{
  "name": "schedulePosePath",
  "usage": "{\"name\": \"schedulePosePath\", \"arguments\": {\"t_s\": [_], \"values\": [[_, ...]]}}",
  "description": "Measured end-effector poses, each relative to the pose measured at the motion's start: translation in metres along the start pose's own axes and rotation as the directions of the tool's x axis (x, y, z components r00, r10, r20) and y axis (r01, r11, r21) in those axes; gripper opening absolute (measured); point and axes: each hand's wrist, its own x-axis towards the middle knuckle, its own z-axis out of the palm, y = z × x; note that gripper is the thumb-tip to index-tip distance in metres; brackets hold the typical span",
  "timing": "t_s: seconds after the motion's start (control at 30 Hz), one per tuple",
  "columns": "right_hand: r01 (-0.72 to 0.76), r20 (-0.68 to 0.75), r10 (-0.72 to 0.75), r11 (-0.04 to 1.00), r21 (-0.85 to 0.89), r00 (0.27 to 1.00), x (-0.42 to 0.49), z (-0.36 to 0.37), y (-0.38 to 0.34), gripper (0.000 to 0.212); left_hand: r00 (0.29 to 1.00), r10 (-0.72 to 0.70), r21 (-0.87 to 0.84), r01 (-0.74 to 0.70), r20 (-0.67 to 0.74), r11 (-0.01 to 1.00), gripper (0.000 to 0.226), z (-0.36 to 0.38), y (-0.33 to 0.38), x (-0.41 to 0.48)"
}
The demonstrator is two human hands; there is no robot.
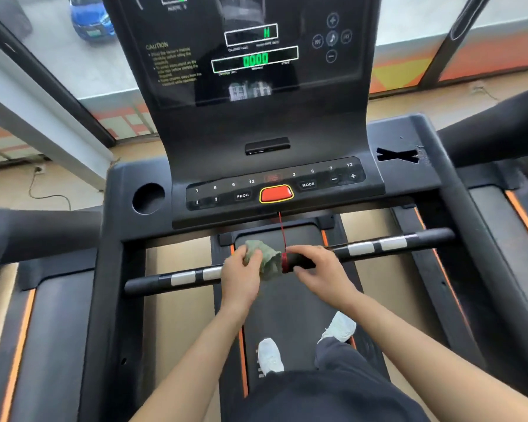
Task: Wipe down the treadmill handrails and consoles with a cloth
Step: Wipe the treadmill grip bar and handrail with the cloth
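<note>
Two hands meet at the middle of the front handrail (pixel 427 237), the dark bar that runs across the treadmill below the console (pixel 256 126). The left hand (pixel 241 269) grips a crumpled green cloth (pixel 267 257), its fingers curled into the fabric and holding it bunched against the bar, so the cloth sits on the rail between the two hands. The right hand (pixel 314 266) is just beside it, fingers curled over the top of the bar and thumb on the near side. A red cord (pixel 282 233) hangs from under the button panel (pixel 317 178) and is wound round the bar between the cloth and the right hand, touching the edge of the cloth. Silver plates (pixel 360 248) show on the rail to either side of the hands. On the panel a red button (pixel 276 194) with a yellow rim sits in the middle, with PROG to its left and MODE to its right. Above it, green digits glow on the console's screen. A round cup hole (pixel 148 198) opens at the panel's left. Below the hands lies the dark belt (pixel 287 306), where two white shoes (pixel 270 354) stand. Through the window at the top left, a blue car (pixel 89 19) is partly visible.
</note>
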Motion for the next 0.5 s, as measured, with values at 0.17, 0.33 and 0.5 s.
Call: {"name": "schedulePosePath", "arguments": {"t_s": [0.17, 0.33, 0.5], "values": [[-0.081, -0.129, 0.113, 0.971, 0.226, 0.985, -0.016, -0.005, -0.008, 0.043, 0.880, 0.436, 0.453, -0.472, 0.188, 0.757, 0.015, 0.020, -0.014, 0.009], [-0.234, -0.168, 0.297, 0.920, 0.316, 0.940, -0.041, -0.013, 0.005, 0.047, 0.838, 0.515, 0.441, -0.538, 0.182, 0.719, 0.020, 0.037, -0.020, 0.001], [-0.308, -0.004, 0.350, 0.831, 0.463, 0.937, -0.054, -0.020, 0.004, 0.057, 0.841, 0.461, 0.250, -0.529, 0.284, 0.811, 0.018, 0.039, -0.004, -0.014]]}}
